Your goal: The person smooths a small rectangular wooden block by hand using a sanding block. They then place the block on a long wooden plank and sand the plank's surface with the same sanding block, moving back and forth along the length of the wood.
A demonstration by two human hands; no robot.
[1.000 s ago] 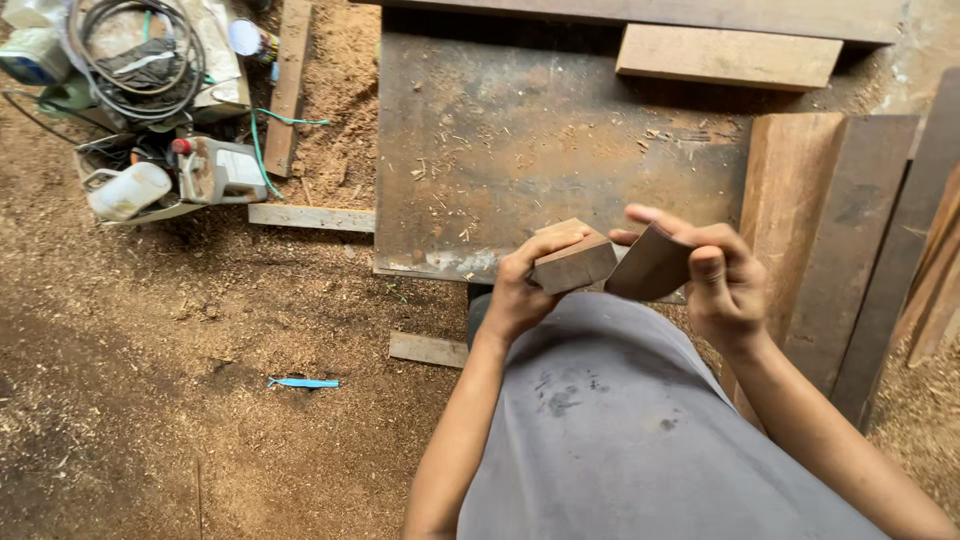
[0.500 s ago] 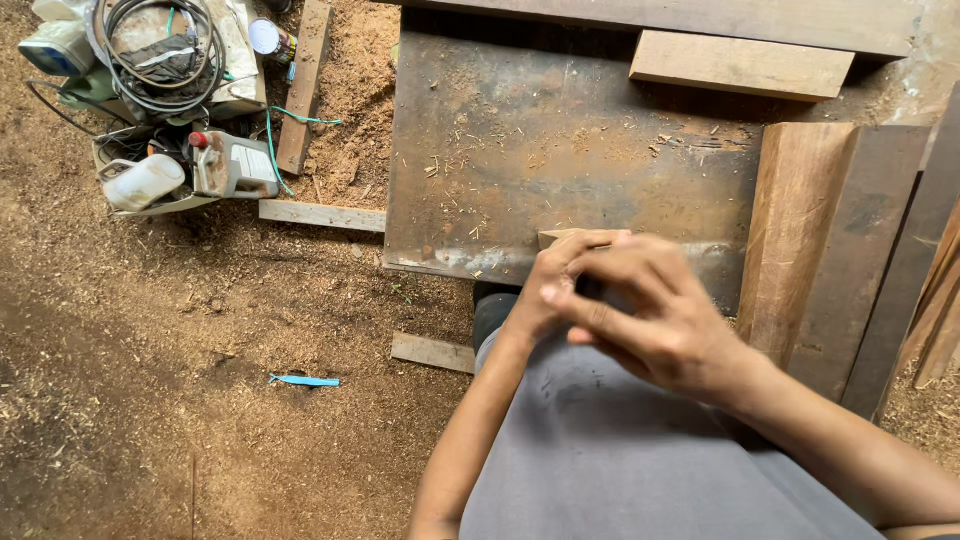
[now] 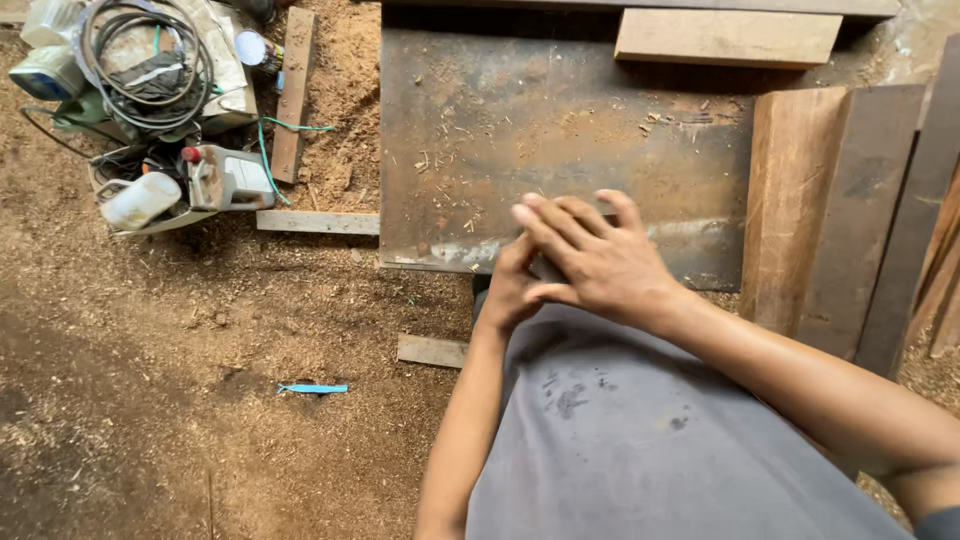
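Head view. The fingers (image 3: 560, 212) of the right hand (image 3: 600, 262) lie spread and flat, laid over the left hand (image 3: 515, 295), which is curled beneath them. A small dark piece (image 3: 548, 270) shows only as a sliver between the two hands; whether either hand actually grips it cannot be told, since the right palm covers it. Both hands rest at the near edge of the bench (image 3: 520, 130), a worn, scuffed dark sheet strewn with wood chips, close to its near-left corner.

To do this step well, judged from the pose: keep the covering hand flat, press evenly, and hold the piece steady against the bench edge so it does not slip out sideways.

Beyond the hands, a pale plank (image 3: 725, 38) lies along the far edge of the bench, and upright boards (image 3: 790, 200) lean at its right edge. On the sawdust floor (image 3: 150, 420) to the left sit a coil of cable (image 3: 140, 50), a white cup (image 3: 138, 200), a small offcut (image 3: 430, 350) and a blue scrap (image 3: 312, 388).
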